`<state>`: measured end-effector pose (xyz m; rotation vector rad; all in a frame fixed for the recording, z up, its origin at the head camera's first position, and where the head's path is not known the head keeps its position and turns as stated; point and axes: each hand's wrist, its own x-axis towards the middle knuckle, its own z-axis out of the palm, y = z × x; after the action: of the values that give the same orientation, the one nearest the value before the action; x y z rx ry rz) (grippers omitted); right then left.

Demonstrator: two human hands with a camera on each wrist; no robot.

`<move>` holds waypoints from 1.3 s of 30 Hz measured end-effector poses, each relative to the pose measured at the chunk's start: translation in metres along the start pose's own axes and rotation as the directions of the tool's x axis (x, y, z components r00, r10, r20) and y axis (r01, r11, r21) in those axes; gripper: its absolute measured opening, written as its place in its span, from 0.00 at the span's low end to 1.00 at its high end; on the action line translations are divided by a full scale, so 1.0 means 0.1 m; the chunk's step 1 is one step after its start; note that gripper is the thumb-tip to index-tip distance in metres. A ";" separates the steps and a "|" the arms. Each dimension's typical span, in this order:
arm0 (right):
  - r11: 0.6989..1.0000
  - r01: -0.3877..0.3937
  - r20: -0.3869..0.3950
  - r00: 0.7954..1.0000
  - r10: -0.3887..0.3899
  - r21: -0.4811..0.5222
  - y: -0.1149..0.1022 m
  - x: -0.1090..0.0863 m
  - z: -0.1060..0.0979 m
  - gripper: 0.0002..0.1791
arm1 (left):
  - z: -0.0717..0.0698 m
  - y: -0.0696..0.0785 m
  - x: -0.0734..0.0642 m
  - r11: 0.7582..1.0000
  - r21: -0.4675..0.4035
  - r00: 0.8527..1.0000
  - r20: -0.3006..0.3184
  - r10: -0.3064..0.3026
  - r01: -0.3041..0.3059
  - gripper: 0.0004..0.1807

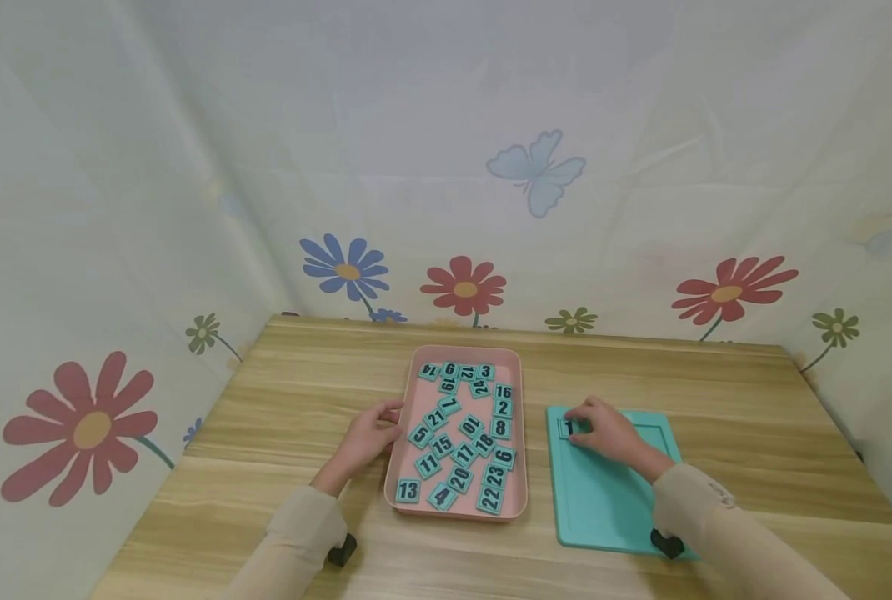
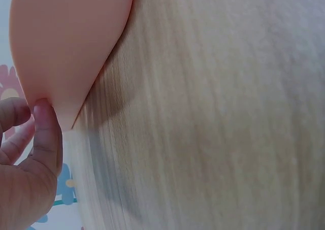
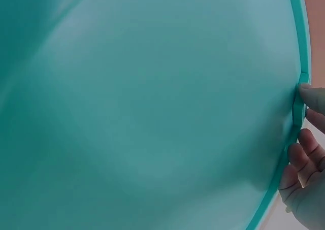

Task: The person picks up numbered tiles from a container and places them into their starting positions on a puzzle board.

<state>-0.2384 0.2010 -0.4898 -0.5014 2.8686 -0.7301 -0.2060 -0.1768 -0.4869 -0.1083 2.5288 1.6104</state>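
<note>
My right hand (image 1: 607,429) pinches a teal tile marked 1 (image 1: 567,428) at the top left corner of a teal board (image 1: 603,508). In the right wrist view that tile (image 3: 299,105) shows edge-on beside the board's raised rim, with thumb and fingers at its ends. At the left wall of a pink tray (image 1: 457,517) is my left hand (image 1: 369,432); the left wrist view has its thumb on the wall and its fingers around the edge. Several numbered tiles lie scattered face up inside the tray, among them 13 (image 1: 408,490), 4 (image 1: 442,497) and 22 (image 1: 490,499).
Tray and board rest side by side on a wood-grain table (image 1: 266,467), with a strip of tabletop between them. Behind the table hangs a pale cloth (image 1: 386,125) printed with flowers and a butterfly. Each wrist wears a small black device.
</note>
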 end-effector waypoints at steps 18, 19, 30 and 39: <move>0.989 0.141 -0.055 0.988 -0.143 -0.037 -0.17 0.11 -0.09 0.19 | -0.02 -0.01 0.00 1.000 0.015 1.000 -0.004 -0.012 0.012 0.23; 0.988 0.151 -0.059 0.987 -0.152 -0.026 -0.19 0.12 -0.10 0.19 | -0.02 -0.01 0.00 1.000 0.014 1.000 -0.004 -0.013 0.013 0.23; 0.978 0.192 -0.065 0.980 -0.186 0.087 -0.54 0.34 -0.07 0.17 | -0.02 -0.02 0.00 1.000 -0.005 1.000 -0.009 -0.013 0.013 0.23; 0.977 0.197 -0.033 0.980 -0.195 0.078 -0.69 0.49 0.04 0.17 | 0.00 0.01 -0.01 1.000 -0.017 1.000 -0.001 -0.002 0.002 0.24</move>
<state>-0.2643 0.1253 -0.4623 -0.7769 2.8261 -0.8851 -0.2051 -0.1769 -0.4859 -0.1138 2.5158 1.6313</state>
